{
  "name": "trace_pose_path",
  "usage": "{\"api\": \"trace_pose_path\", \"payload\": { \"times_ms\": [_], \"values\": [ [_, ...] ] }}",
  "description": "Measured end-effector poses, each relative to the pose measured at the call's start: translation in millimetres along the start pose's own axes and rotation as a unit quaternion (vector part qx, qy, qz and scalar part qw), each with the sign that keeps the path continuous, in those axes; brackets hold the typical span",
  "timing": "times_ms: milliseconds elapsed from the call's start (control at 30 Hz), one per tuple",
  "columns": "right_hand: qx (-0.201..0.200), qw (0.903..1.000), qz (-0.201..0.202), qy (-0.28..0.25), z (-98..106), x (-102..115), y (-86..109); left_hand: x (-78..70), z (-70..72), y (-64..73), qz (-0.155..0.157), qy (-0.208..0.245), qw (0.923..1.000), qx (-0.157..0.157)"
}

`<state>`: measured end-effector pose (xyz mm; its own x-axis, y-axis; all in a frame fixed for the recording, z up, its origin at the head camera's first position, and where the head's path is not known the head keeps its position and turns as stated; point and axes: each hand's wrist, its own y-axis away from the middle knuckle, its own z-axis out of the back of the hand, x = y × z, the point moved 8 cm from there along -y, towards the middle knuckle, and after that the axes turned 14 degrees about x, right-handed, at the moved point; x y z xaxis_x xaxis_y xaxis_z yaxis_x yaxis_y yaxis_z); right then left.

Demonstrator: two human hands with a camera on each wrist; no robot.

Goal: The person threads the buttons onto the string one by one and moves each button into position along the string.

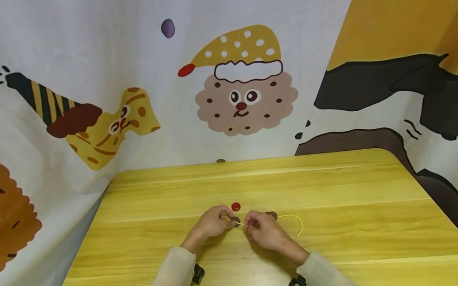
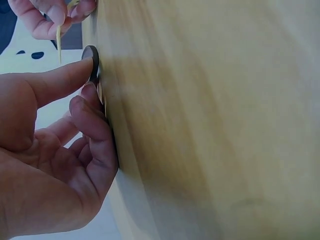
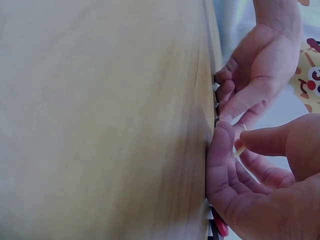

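Near the middle of the table, my left hand [image 1: 213, 222] pinches a dark round button [image 2: 91, 52] between thumb and fingertips, its edge close to the tabletop. My right hand [image 1: 265, 230] pinches a thin yellow string [image 3: 240, 150] between thumb and forefinger, just to the right of that button. In the head view a short length of string reaches from the right fingertips to the button's face. Behind the right hand lies another dark button [image 1: 273, 215], with the string's curved tail [image 1: 300, 223] running out from it to the right.
A red button [image 1: 236, 206] lies on the wooden table [image 1: 167, 196], just beyond both hands. Behind the table hangs a white cloth [image 1: 134, 41] printed with cartoon food. Black wrist cameras [image 1: 198, 274] sit at both cuffs.
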<state>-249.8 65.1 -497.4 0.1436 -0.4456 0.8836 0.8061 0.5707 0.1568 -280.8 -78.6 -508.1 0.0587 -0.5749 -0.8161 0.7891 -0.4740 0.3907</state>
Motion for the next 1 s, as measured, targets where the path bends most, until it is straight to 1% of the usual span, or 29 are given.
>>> {"api": "trace_pose_path", "payload": {
  "times_ms": [100, 333, 633, 733, 1000],
  "values": [
    [0.001, 0.9999, 0.003, -0.01, -0.2, -0.4, -0.2, -0.2, 0.1, 0.0, 0.0, -0.002, 1.0, 0.002],
    [0.003, 0.9997, 0.0, -0.023, 0.1, -3.0, -0.6, -0.7, -0.1, 1.0, 0.006, 0.008, 0.9999, 0.007],
    [-0.007, 0.9995, -0.009, -0.03, 1.1, -4.6, -0.1, -1.9, 1.5, 0.2, 0.011, -0.014, 0.9998, -0.009],
    [-0.008, 0.9992, -0.01, -0.037, 1.7, -4.4, 0.7, -1.9, 1.0, 1.7, 0.016, -0.012, 0.9998, -0.006],
    [-0.024, 0.9987, -0.014, -0.043, 5.3, -2.3, 3.3, -2.5, 1.0, 1.7, 0.011, -0.003, 0.9999, -0.004]
  ]
}}
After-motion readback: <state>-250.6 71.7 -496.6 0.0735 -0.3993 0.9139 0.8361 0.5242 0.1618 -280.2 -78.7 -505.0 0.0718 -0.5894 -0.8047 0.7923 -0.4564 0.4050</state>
